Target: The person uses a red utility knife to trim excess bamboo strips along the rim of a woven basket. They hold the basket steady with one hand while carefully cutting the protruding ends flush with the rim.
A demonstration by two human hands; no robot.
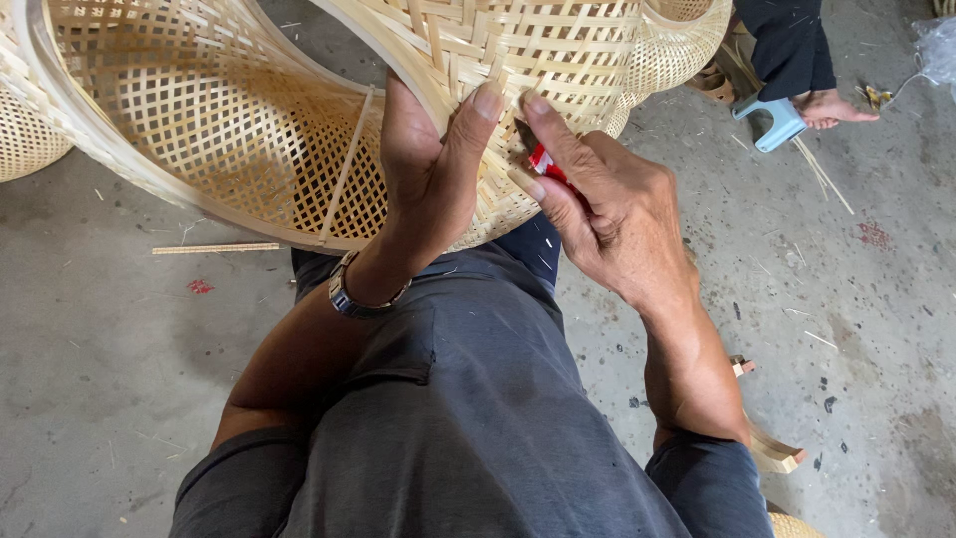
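The woven bamboo basket (518,60) rests tilted against the person's lap, its rim toward the body and its open-lattice interior facing left. The left hand (428,164) has its grip clamped on the basket rim, thumb pressed flat on the outer weave and fingers hidden inside. The right hand (607,214) has its grip clenched around a small red-handled tool (543,161), with the index finger extended onto the weave just beside the left thumb. Judged from the weave, the body of the basket is fully plaited and the rim band is fitted; the work in hand appears to be finishing or trimming at the rim, and that step is not complete. A second woven basket (25,139) lies at far left on the concrete floor (876,329). Another person's foot (832,108) rests beside a blue stool (772,120) at upper right.
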